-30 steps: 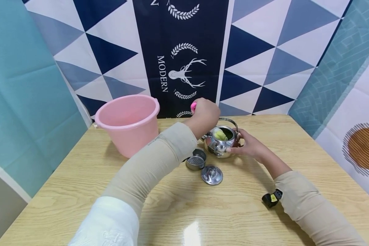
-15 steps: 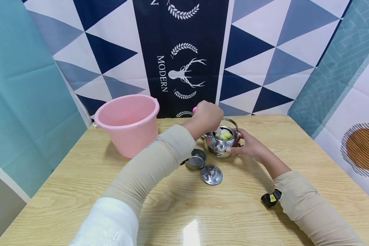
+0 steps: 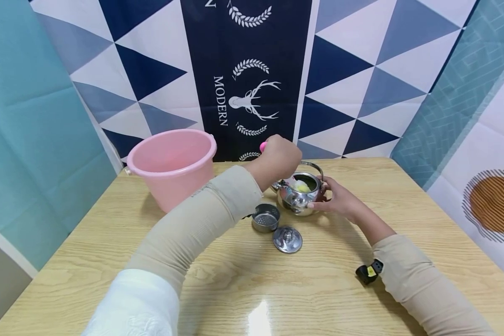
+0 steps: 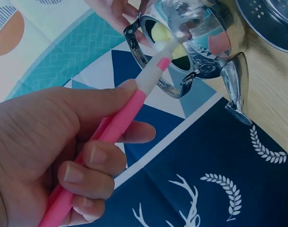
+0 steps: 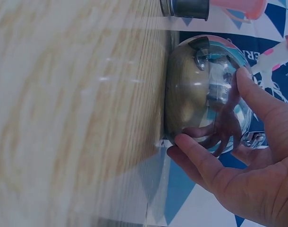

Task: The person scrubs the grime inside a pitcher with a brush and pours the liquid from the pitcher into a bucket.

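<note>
A sponge bottle brush [image 4: 118,118] with a pink handle and white neck is gripped by my left hand [image 3: 282,156], thumb along the handle and fingers curled round it. Its pale yellow sponge head [image 3: 302,187] sits inside the mouth of a shiny steel teapot [image 3: 296,201]. The teapot's hooped handle [image 3: 315,167] stands up, and its spout [image 4: 236,85] shows in the left wrist view. On the teapot's right side my right hand [image 3: 340,198] holds the round body between thumb and fingers; the right wrist view shows the fingertips against the polished wall [image 5: 191,94].
A perforated steel strainer [image 3: 265,219] and the teapot's round lid [image 3: 287,239] lie on the wooden table [image 3: 235,280] in front of the pot. To the left stands a pink bucket [image 3: 172,172]. A patterned cloth wall [image 3: 340,70] rises behind the table.
My left hand dipped right and down with the brush, then came back up and left; the sponge head shifted within the pot's mouth. The right hand stays on the teapot.
</note>
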### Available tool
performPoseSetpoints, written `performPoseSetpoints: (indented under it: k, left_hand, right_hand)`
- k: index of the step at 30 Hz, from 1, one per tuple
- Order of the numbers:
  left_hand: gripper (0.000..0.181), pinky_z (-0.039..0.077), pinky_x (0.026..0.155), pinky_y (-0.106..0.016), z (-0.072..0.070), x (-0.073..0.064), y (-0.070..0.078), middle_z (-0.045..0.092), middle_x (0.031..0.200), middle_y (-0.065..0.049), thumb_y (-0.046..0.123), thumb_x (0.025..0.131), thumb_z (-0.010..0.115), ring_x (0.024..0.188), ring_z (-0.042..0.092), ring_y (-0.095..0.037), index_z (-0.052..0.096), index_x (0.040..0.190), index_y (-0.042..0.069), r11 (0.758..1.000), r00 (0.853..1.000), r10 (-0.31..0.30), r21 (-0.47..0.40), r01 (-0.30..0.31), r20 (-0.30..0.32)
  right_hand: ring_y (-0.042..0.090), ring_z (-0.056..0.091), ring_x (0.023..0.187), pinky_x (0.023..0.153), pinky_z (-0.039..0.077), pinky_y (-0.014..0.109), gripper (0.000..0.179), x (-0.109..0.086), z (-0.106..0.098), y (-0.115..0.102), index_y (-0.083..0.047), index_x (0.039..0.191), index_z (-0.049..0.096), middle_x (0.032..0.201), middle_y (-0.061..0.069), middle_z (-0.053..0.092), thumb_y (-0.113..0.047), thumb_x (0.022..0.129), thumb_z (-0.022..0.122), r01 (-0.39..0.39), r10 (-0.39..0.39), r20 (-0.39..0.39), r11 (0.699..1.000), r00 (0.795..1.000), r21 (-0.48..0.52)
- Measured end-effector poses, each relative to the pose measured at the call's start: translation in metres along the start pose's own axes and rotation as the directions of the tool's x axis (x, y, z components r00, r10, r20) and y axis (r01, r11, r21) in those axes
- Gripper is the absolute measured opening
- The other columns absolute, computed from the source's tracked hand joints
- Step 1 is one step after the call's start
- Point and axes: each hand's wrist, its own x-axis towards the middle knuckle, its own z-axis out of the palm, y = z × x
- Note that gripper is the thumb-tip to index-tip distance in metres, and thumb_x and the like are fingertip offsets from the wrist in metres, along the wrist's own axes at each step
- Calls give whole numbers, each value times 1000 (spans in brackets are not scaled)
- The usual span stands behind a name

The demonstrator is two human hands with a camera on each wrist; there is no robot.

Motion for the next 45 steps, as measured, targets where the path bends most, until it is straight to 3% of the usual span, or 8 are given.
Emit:
performPoseSetpoints:
  k: [10, 24, 30, 35, 40, 45]
  left_hand:
    - [25, 48, 65, -35, 0, 4, 3, 64, 97, 7, 20, 100, 46, 74, 55, -15, 69, 107, 23, 999, 999, -30, 43, 31, -18]
    - [21, 53, 69, -38, 10, 15, -2, 66, 94, 3, 25, 95, 51, 77, 61, -17, 71, 99, 20, 999, 997, 29, -19, -31, -66]
    - [19, 53, 69, -39, 7, 15, 0, 65, 95, 5, 28, 94, 52, 80, 61, -17, 70, 99, 21, 997, 998, 44, -57, -46, -44]
    - [19, 53, 72, -38, 3, 10, 3, 65, 96, 6, 30, 95, 54, 82, 60, -14, 69, 101, 21, 995, 998, 54, -79, -55, -19]
    - [17, 53, 74, -39, -1, 6, 2, 65, 95, 6, 28, 93, 54, 82, 59, -13, 69, 100, 21, 994, 998, 65, -91, -64, 6]
    - [19, 51, 77, -41, -8, 4, 1, 63, 101, 6, 27, 94, 52, 86, 59, -15, 67, 105, 22, 995, 997, 40, -90, -33, 73]
  right_hand:
    - [44, 42, 124, 104, 34, 56, 97, 0, -2, -1, -6, 154, 11, 147, 32, 27, -25, 86, 77, -9, 9, 10, 1000, 1000, -15]
    - [39, 42, 118, 91, 42, 45, 92, 0, 0, -4, -2, 152, 13, 136, 31, 36, -20, 87, 75, 15, -15, 36, 1000, 999, -21]
    - [41, 36, 125, 101, 34, 54, 93, 1, 3, -3, 0, 149, 18, 137, 30, 37, -28, 84, 79, 4, -4, 5, 999, 1000, -33]
    - [36, 45, 112, 91, 41, 48, 93, 2, 7, -3, -1, 146, 22, 123, 26, 45, -41, 83, 77, -5, 1, -47, 995, 999, -95]
    - [33, 52, 100, 77, 54, 45, 87, 2, 8, -5, -2, 146, 21, 115, 24, 45, -35, 87, 75, -15, 15, -17, 999, 1000, -52]
    - [29, 50, 96, 74, 55, 44, 80, 3, 4, -5, -2, 145, 25, 111, 21, 44, -29, 88, 74, -13, 13, 15, 1000, 1000, -8]
